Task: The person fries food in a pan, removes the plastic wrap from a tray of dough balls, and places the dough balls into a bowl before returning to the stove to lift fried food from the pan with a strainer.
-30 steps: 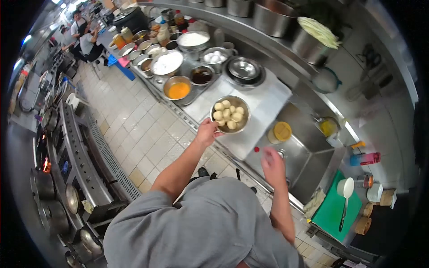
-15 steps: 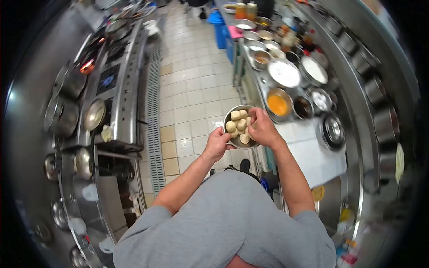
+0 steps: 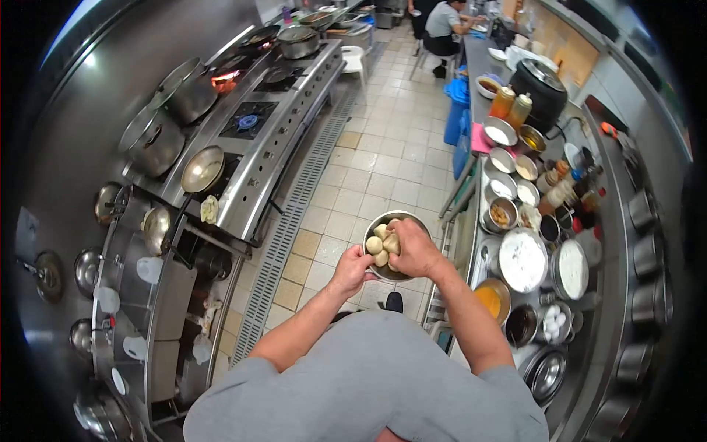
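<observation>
My left hand grips the near-left rim of a round metal bowl, thumb over the edge. Several pale yellow, smooth rounded balls lie heaped in the bowl; the frames do not settle what food they are. My right hand reaches into the bowl from the right, its curled fingers closed around one of the balls. The back of that hand hides part of the heap. Below the bowl are the tiled floor and the tip of a dark shoe.
On the left runs a stove with a lit burner, pots and a frying pan. The right counter holds bowls of white powder, orange liquid, eggs and bottles. A seated person works at the far end.
The view has tilted up and swung, showing more of the aisle and the far end. I have moved forward with the bowl, and my right hand has shifted over the heap.
</observation>
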{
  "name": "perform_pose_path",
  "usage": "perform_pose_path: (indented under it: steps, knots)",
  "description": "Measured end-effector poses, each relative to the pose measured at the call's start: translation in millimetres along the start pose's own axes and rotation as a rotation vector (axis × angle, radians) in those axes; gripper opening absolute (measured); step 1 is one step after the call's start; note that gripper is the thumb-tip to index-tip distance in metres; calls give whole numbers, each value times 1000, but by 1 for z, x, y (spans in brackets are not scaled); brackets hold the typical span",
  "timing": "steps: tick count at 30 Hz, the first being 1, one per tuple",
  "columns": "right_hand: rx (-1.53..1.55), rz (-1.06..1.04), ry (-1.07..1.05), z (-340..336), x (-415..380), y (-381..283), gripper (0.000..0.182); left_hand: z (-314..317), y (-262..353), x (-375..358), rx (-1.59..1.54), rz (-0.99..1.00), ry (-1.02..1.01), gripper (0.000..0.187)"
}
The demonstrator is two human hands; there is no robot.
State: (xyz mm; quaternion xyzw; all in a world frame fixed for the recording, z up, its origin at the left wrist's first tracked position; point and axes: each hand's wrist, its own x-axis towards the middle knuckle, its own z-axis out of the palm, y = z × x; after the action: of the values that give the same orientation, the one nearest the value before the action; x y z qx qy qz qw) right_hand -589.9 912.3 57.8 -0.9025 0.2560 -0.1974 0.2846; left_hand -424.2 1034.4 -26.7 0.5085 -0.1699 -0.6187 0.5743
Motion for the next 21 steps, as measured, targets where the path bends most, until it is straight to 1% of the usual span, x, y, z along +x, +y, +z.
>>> perform_pose_path:
  steps: [2,3,4,6,7,8,10,12,13,14,16,17,19,20,21]
  knots:
    - [82,-77,-53,-11,28,20,43,7,16,18,-157,64,47,12]
    - [113,-22,-122,-13,43,31,41,7,23,26,-180,97,59,13]
    - [127,-25,-183,-17,55,40,41,5,30,33,-206,130,75,15]
    - [234,84,-144,-28,91,50,33,-4,48,44,-240,141,135,13]
    - [237,67,-171,-27,108,55,33,-11,53,54,-228,157,152,19]
    - [233,67,-165,-27,125,59,32,-18,59,64,-211,170,162,25]
    - [222,58,-164,-23,162,64,30,-28,74,87,-232,189,203,22]
    - [27,2,-296,-9,196,61,30,-39,87,111,-235,229,252,15]
    - [-42,21,-376,-2,215,62,34,-48,92,127,-246,234,255,15]
    - [-49,15,-382,3,233,68,34,-59,97,145,-233,246,255,11]
    - [-61,-127,-209,14,265,78,35,-78,110,175,-222,270,257,9]
    - [-72,-157,-200,14,288,82,35,-84,124,191,-234,236,263,9]
    - [61,-171,-196,9,320,92,37,-89,153,218,-219,175,290,9]
    - [56,-193,-189,9,333,95,37,-98,162,235,-224,178,237,8]
    - [55,-118,-183,11,345,98,37,-98,180,246,-206,150,236,8]
